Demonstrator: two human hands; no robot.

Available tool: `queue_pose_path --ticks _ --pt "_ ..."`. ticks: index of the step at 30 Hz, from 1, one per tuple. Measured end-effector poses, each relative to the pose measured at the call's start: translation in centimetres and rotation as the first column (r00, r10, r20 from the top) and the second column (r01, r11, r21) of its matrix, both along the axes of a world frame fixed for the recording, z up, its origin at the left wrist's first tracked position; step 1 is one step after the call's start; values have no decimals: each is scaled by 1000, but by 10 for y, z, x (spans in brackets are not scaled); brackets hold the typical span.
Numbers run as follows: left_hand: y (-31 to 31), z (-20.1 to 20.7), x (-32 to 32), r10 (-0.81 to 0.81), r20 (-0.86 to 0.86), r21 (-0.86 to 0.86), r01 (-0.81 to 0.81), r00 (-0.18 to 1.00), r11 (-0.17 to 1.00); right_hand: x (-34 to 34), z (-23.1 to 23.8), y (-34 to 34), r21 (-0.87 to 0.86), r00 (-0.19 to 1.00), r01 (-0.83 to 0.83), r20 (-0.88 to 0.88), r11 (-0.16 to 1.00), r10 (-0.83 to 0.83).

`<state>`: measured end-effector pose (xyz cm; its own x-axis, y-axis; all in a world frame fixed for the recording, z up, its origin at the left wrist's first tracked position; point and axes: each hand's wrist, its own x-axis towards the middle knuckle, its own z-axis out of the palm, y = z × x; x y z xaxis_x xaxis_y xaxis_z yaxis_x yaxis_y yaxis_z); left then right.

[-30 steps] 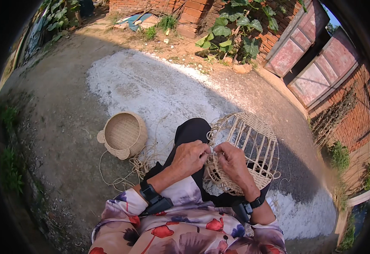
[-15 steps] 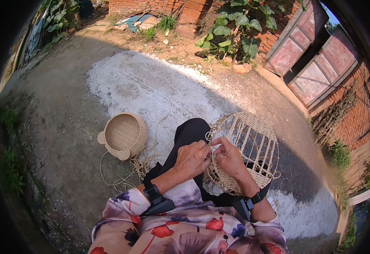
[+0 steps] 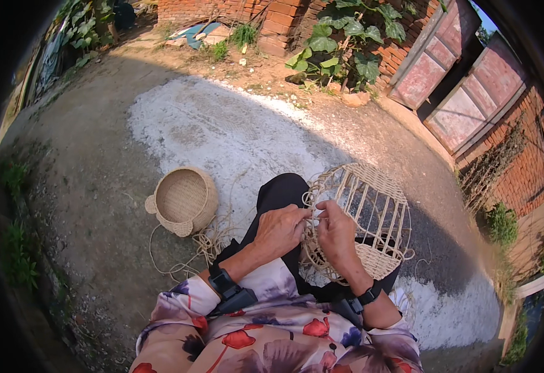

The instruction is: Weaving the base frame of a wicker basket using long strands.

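An openwork piece of tan twisted cord (image 3: pixel 381 261), woven like a basket, rests on my lap at the right. Its two ends are tightly woven, and bare parallel cords span the middle. My left hand (image 3: pixel 282 229) is closed, thumb and fingers pinching the piece's left edge beside a small cord loop. Just to its right, my right hand (image 3: pixel 336 235) is closed too, fingertips pinched together over the same edge. Whatever strand lies between the right fingertips is too small to make out. The hands nearly touch at the fingertips.
A round woven basket (image 3: pixel 188 200) with small ear-like flaps stands on the ground to the left. Loose cord (image 3: pixel 206 244) lies tangled between it and my dark-trousered knee (image 3: pixel 284 189). Farther off are a brick wall (image 3: pixel 213 11), leafy plants (image 3: pixel 321 40) and reddish metal gates (image 3: pixel 477 93).
My right hand has turned slightly, and its raised index finger has curled down toward the thumb. The left hand has shifted only a little on the edge. The woven piece stays in place.
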<state>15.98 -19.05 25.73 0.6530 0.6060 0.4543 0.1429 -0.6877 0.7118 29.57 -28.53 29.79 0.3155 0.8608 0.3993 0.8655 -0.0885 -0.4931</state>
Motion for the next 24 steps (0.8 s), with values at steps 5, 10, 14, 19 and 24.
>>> queue_pose_path --ticks 5,10,14,19,24 --pt "3 5 0 -21 -81 42 24 997 999 10 -12 1 -48 878 -74 -477 996 42" --pt "8 1 -1 -73 1 109 72 997 991 17 -18 1 -65 801 -126 -596 990 63" --pt "11 9 -15 -20 22 108 17 1000 994 11 4 -5 -28 776 -69 -629 997 36" --pt "27 8 -41 -21 -57 26 23 998 999 19 19 -26 12 747 47 -665 999 -27" --pt "34 14 -50 -277 -128 -495 181 952 850 22 24 -43 1 759 24 -651 1000 -17"
